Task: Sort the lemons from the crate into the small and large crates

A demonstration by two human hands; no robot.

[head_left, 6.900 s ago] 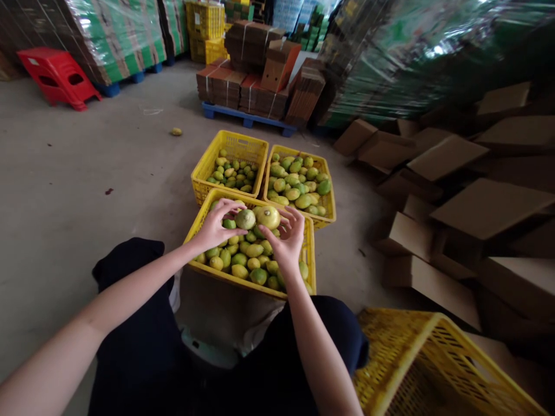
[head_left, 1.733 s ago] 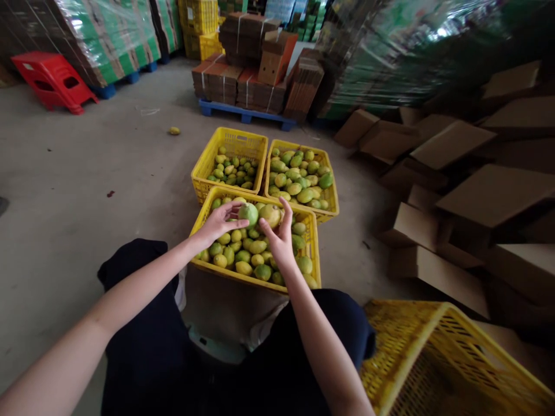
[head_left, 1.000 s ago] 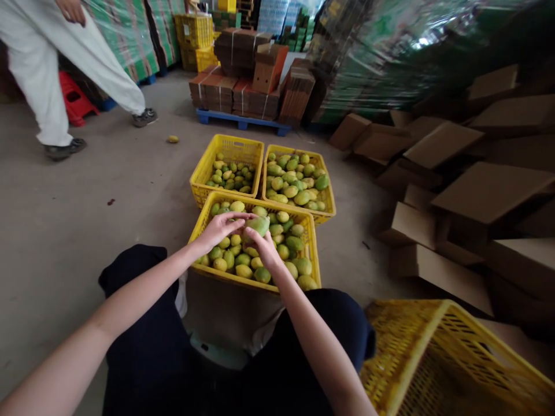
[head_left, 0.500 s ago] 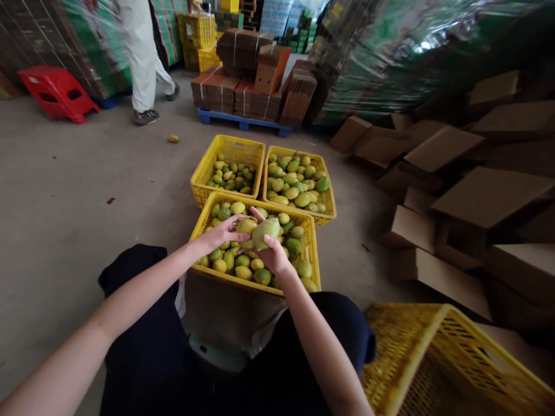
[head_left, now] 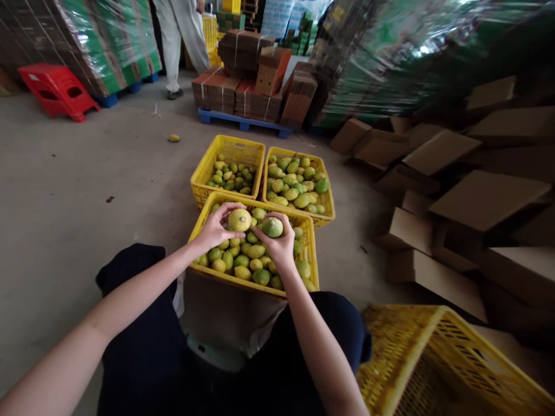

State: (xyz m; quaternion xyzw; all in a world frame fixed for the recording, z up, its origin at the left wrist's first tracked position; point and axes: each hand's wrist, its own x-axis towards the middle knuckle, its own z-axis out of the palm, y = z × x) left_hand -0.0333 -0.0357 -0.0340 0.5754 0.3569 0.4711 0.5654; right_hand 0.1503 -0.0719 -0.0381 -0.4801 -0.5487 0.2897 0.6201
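Indoors, both hands (head_left: 215, 228) (head_left: 281, 245) grip fruit (head_left: 240, 220) (head_left: 273, 227) over a crate (head_left: 310, 251) on grey floor (head_left: 143, 190) near cartons (head_left: 489, 199).

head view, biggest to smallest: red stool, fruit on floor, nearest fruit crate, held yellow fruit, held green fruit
Nearest fruit crate
Red stool
Held yellow fruit, held green fruit: too alike
Fruit on floor

My left grip (head_left: 217, 227) and right grip (head_left: 281, 244) hide some fruit (head_left: 255, 251) in the near crate (head_left: 309, 248); picture edges cut off the lower-right crate (head_left: 403, 346) and, up top, a co-worker (head_left: 171, 40).
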